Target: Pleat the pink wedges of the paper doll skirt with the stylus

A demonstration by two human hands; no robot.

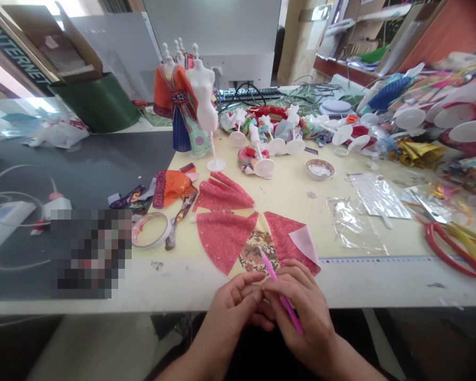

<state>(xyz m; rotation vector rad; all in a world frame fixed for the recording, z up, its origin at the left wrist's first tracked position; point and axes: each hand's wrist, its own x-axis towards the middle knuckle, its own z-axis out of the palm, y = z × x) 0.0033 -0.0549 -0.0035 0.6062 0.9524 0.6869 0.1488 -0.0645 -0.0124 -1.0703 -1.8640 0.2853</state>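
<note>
In my right hand (303,304) is a slim pink pen-like tool (268,265), its pale tip pointing away from me over a patterned beige fabric piece (257,241). My left hand (236,301) meets the right at the table's front edge, fingers curled and pinched; whatever they hold, if anything, is hidden. Red patterned fabric panels lie just beyond: one on the left (224,235), one on the right (281,238) with a corner folded over to its pink side, and a gathered red piece (224,193) behind.
A tape roll (152,230) and orange doll garment (172,188) lie to the left. A bare white doll form (204,98) stands beside a dressed one (178,108). Rightward are a small bowl (320,169), clear plastic bag (351,225), ruler (365,260) and red-handled scissors (452,254).
</note>
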